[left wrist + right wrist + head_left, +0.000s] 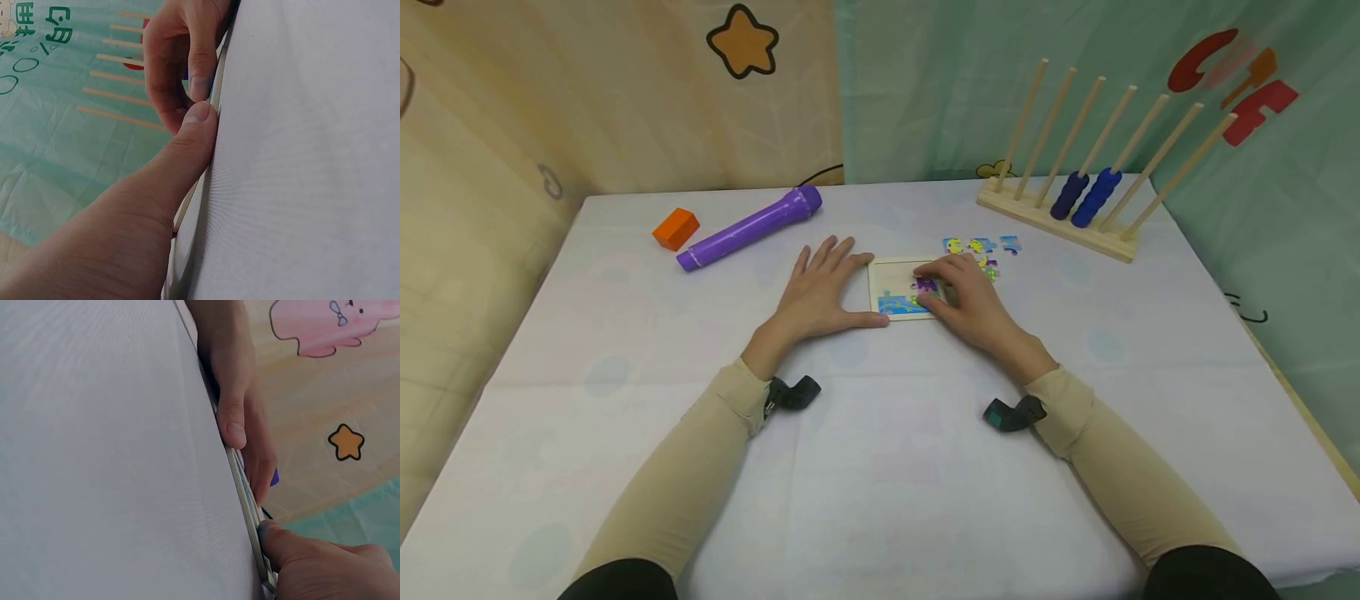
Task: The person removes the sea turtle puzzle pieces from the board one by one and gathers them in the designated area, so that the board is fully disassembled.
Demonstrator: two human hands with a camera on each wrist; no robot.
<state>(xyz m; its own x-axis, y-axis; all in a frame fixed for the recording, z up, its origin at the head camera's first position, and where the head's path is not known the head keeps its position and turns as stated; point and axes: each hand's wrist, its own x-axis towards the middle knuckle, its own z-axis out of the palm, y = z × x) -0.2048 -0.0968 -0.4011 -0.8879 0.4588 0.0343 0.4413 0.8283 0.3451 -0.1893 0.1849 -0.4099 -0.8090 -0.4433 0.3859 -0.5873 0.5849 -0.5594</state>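
A shallow wooden puzzle frame (891, 265) lies flat on the table, with blue jigsaw pieces (898, 304) along its near side. My left hand (820, 298) is spread at the frame's left side, thumb along the near left corner and index fingertip at the far left corner; the left wrist view shows its thumb (199, 114) right at the frame's edge. Over the frame's right half, my right hand (973, 304) curls its thumb and fingers around a purple puzzle piece (925, 286), partly hidden under them. Several loose puzzle pieces (982, 245) lie beyond the right hand.
A purple toy microphone (748, 229) and an orange block (676, 228) lie at the back left. At the back right stands a wooden peg rack (1052, 223) with upright rods, two of them carrying blue beads (1096, 197). Printed curtains (917, 92) hang behind the table.
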